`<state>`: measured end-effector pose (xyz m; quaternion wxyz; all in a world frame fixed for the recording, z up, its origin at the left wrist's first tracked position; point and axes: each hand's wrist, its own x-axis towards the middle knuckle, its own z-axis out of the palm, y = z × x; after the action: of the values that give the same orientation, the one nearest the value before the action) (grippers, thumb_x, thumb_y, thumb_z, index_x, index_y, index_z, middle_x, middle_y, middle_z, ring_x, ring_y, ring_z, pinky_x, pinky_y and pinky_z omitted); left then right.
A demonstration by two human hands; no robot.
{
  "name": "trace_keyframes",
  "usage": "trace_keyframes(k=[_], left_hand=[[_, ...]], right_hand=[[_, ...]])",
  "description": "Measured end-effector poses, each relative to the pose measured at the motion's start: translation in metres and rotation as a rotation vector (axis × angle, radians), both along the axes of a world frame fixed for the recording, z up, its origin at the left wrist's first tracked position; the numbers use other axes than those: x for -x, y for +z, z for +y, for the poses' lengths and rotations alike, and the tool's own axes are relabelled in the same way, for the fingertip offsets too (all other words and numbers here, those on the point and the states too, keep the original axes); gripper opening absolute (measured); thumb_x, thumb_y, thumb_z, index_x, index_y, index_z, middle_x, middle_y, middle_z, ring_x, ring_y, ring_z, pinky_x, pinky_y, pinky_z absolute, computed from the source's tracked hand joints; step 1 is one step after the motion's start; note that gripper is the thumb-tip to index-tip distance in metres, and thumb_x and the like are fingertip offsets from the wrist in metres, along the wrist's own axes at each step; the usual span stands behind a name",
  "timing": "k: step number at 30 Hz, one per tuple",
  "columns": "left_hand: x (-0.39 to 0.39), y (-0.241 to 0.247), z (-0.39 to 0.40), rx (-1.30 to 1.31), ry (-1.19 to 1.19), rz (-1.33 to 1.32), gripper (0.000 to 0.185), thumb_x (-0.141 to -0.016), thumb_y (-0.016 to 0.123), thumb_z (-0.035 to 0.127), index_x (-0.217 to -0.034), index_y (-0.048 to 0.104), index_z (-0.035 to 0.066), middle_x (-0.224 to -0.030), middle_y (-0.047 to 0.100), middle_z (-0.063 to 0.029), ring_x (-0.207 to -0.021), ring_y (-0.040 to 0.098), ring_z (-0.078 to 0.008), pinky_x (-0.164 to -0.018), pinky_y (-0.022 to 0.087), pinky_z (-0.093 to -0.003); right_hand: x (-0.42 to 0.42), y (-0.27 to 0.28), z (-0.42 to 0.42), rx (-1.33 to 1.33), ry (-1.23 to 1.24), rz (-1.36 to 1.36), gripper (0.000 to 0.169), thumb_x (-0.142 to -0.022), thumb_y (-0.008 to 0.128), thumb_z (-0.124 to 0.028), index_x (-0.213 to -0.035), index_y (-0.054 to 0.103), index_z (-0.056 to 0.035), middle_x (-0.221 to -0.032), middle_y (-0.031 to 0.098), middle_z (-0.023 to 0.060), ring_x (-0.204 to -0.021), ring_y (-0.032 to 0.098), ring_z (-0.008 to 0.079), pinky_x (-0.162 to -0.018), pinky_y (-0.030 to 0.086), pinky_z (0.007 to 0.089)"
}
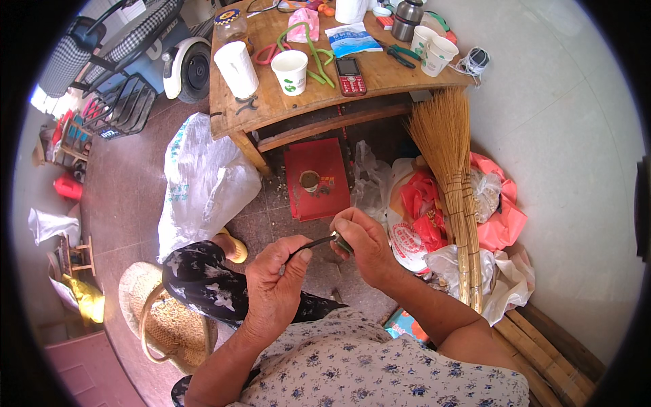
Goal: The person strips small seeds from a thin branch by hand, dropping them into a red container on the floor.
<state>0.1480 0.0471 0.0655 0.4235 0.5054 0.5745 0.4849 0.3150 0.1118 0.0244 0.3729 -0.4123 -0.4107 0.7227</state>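
Note:
Before my body, my left hand [282, 267] pinches one end of a thin black strip [318, 242], perhaps a cord or a tool's handle; its kind is not clear. At the strip's other end, my right hand [358, 241] grips a small dark green object [343, 243] with a shiny metal part. The fingers partly hide both. Below and beyond the hands, on the floor, lies a red board or flat box [300, 203], bearing a small cup [309, 180] with dark contents and some dark bits beside it.
A wooden table [285, 104] ahead carries paper cups [289, 73], a red keypad phone [351, 76], pliers [402, 55] and red-handled scissors [267, 54]. A straw broom [452, 178] leans at right among plastic bags. A white sack [203, 178] and woven basket [168, 315] stand left.

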Motion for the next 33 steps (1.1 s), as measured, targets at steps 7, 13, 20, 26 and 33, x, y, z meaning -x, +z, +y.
trace_keyframes(k=[7, 13, 20, 26, 33], left_hand=[[0.0008, 0.0009, -0.0006, 0.000, 0.006, -0.008, 0.013, -0.093, 0.062, 0.006, -0.104, 0.064, -0.001, -0.082, 0.057, -0.0010, -0.073, 0.048, -0.0072, -0.066, 0.042, -0.0220], [0.0023, 0.0016, -0.0011, 0.008, 0.004, -0.036, 0.013, -0.093, 0.061, 0.005, -0.104, 0.064, -0.001, -0.082, 0.055, -0.0002, -0.073, 0.047, -0.0062, -0.065, 0.041, -0.0214], [0.0020, 0.0017, -0.0014, -0.005, 0.016, -0.017, 0.013, -0.093, 0.062, 0.005, -0.103, 0.064, -0.001, -0.081, 0.055, -0.0008, -0.072, 0.047, -0.0069, -0.065, 0.041, -0.0220], [0.0026, 0.0019, -0.0023, -0.070, -0.003, 0.076, 0.012, -0.093, 0.062, 0.006, -0.102, 0.064, -0.001, -0.080, 0.057, -0.0010, -0.073, 0.048, -0.0080, -0.065, 0.041, -0.0227], [0.0026, 0.0023, -0.0023, -0.013, 0.028, 0.016, 0.012, -0.092, 0.062, 0.005, -0.102, 0.064, -0.001, -0.079, 0.057, -0.0022, -0.072, 0.049, -0.0085, -0.066, 0.042, -0.0235]], right_hand=[[0.0005, 0.0012, -0.0001, 0.006, 0.009, -0.013, 0.023, -0.097, 0.050, -0.029, -0.094, 0.055, -0.0060, -0.074, 0.056, 0.0005, -0.064, 0.049, 0.0060, -0.058, 0.040, 0.0213], [0.0014, 0.0008, -0.0001, 0.002, 0.007, -0.004, 0.023, -0.096, 0.050, -0.028, -0.093, 0.055, -0.0058, -0.073, 0.056, 0.0004, -0.063, 0.049, 0.0061, -0.057, 0.039, 0.0216], [0.0018, -0.0006, -0.0005, 0.001, 0.017, 0.005, 0.023, -0.096, 0.050, -0.028, -0.093, 0.054, -0.0064, -0.073, 0.056, 0.0002, -0.063, 0.048, 0.0061, -0.057, 0.039, 0.0216], [0.0026, 0.0009, -0.0007, 0.018, 0.016, 0.001, 0.022, -0.096, 0.050, -0.029, -0.093, 0.054, -0.0075, -0.074, 0.056, 0.0001, -0.064, 0.048, 0.0057, -0.057, 0.039, 0.0214], [0.0034, 0.0002, -0.0010, 0.035, 0.019, 0.024, 0.026, -0.097, 0.049, -0.034, -0.093, 0.054, -0.0079, -0.074, 0.056, 0.0004, -0.063, 0.047, 0.0056, -0.058, 0.039, 0.0213]])
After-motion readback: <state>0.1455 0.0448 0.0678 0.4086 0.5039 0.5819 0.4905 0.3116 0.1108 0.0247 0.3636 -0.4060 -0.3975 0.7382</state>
